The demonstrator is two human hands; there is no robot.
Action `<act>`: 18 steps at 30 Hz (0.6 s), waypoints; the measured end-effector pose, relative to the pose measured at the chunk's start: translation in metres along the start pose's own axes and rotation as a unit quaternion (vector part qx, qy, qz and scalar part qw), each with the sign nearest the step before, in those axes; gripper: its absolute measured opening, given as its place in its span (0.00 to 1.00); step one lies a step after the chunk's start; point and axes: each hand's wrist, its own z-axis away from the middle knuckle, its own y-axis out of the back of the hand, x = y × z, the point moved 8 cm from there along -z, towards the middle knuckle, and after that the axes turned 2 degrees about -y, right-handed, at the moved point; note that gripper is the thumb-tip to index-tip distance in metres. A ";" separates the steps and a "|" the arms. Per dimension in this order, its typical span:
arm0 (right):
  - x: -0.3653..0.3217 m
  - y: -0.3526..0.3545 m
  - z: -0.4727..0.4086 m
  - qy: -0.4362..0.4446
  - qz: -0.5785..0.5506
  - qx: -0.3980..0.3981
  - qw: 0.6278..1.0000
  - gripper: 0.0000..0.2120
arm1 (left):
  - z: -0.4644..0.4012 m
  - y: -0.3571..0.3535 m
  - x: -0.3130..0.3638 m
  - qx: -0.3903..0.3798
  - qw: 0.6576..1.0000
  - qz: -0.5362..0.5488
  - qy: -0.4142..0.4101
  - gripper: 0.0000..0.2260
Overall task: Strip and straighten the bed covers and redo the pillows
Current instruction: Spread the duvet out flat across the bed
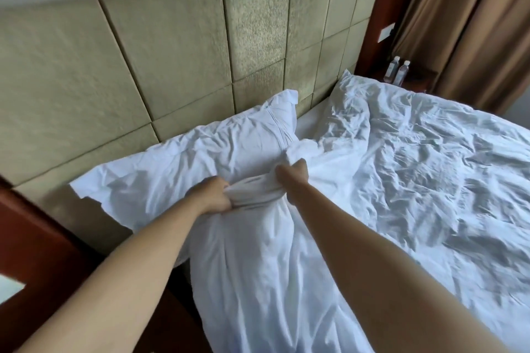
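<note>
— Near the bed's head edge, what's there?
— White, creased duvet [401, 166] beside a pillow [177, 157].
— Hands?
— Left hand [213, 195] and right hand [292, 176] both clench its bunched top edge.

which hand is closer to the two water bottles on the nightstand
Right. The right hand grips the bunched white duvet on the side toward the two clear plastic water bottles; the left hand grips it farther away, beside the white pillow.

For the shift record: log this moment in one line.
left hand: grips duvet edge | right hand: grips same bunch | pillow: at headboard
</note>
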 end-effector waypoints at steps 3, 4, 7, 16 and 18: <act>-0.068 -0.066 -0.017 0.056 -0.096 -0.011 0.994 0.16 | -0.027 0.088 -0.034 0.168 0.984 -0.038 0.033 0.06; -0.081 -0.087 -0.024 0.064 -0.107 -0.018 0.992 0.18 | -0.035 0.109 -0.044 0.204 0.977 -0.048 0.040 0.08; -0.083 -0.142 -0.048 0.060 -0.041 -0.058 0.996 0.24 | -0.061 0.129 -0.083 0.222 0.972 -0.048 0.053 0.05; 0.045 -0.228 -0.076 -0.140 0.248 -0.202 0.937 0.32 | -0.106 0.027 -0.207 -0.061 0.989 -0.025 0.131 0.16; 0.049 -0.231 -0.082 -0.140 0.236 -0.189 0.943 0.33 | -0.112 0.020 -0.207 -0.090 0.987 -0.035 0.128 0.20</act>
